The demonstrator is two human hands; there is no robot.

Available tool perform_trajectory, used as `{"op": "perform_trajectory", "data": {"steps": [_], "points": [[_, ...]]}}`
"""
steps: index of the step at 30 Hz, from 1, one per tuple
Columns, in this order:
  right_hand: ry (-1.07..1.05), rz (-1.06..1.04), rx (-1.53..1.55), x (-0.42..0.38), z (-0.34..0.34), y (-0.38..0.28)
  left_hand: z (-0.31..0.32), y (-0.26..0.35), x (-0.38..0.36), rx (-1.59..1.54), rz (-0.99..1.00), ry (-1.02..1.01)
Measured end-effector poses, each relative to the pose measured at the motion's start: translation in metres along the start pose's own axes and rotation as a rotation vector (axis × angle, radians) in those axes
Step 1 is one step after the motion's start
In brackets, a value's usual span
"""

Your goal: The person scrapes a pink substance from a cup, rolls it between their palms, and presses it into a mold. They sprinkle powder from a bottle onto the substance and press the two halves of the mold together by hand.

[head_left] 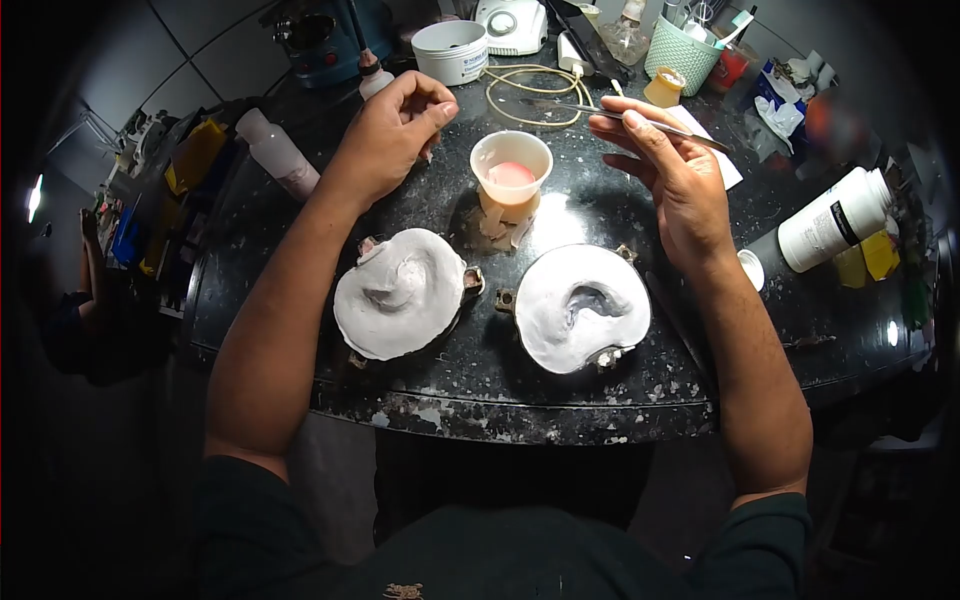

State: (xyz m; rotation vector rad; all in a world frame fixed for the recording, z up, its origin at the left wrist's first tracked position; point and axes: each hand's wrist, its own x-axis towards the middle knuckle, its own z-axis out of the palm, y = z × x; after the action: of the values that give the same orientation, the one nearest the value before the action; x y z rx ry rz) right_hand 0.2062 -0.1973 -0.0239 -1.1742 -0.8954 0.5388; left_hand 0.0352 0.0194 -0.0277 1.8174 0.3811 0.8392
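My right hand (680, 170) holds a thin metal spatula (655, 122), its blade reaching left above a coiled cable. My left hand (400, 130) is curled closed left of the cup; whether anything small sits in its fingers is hidden. Between the hands stands a translucent plastic cup (511, 150) with pink material inside and peeling flakes around its base. Nearer to me lie two metal flask halves filled with white plaster: the left plaster mould (395, 320) has a raised rounded form, and the right plaster mould (550, 330) has a curved hollow.
A white bottle (835, 220) lies tilted at right, near a round white cap (750, 268). Another bottle (275, 155) leans at left. Behind are a white tub (450, 65), a coiled cable (535, 122), a white device (512, 28) and a tool basket (680, 60). The black worktop (470, 395) is stained.
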Motion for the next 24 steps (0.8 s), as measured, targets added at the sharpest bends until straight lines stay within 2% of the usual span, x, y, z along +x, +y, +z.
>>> {"op": "perform_trajectory", "data": {"steps": [1,3,4,6,10,12,13,15,16,18,24], "points": [[-0.001,-0.001,0.000,-0.001,0.002,0.000,-0.004,0.004,0.000,0.000,0.001,0.001],[-0.040,0.001,0.024,-0.002,0.005,0.000,-0.017,0.015,0.002,0.216,-0.233,-0.137],[-0.039,0.000,0.024,-0.002,0.006,0.000,-0.016,0.010,0.003,0.216,-0.232,-0.138],[-0.065,0.019,0.024,-0.003,0.009,0.001,-0.012,0.001,0.005,0.066,0.057,-0.074],[-0.065,0.017,0.006,-0.003,0.013,0.003,-0.007,0.003,0.001,0.034,0.016,-0.024],[-0.065,0.014,0.008,-0.003,0.014,0.002,-0.020,0.007,0.007,0.309,-0.192,-0.084],[-0.064,0.014,0.011,-0.004,0.014,0.002,-0.024,0.004,0.010,0.308,-0.191,-0.084],[-0.067,0.009,0.013,-0.004,0.015,0.002,-0.028,0.000,0.013,0.098,-0.115,-0.183],[-0.071,0.003,0.016,-0.004,0.016,0.002,-0.022,0.000,0.010,0.099,-0.116,-0.182],[-0.089,-0.013,0.010,-0.002,0.017,0.002,-0.005,0.000,0.001,0.025,0.020,-0.122],[-0.133,-0.087,-0.047,-0.002,0.023,0.002,-0.006,-0.004,0.004,-0.045,0.001,-0.237]]}}
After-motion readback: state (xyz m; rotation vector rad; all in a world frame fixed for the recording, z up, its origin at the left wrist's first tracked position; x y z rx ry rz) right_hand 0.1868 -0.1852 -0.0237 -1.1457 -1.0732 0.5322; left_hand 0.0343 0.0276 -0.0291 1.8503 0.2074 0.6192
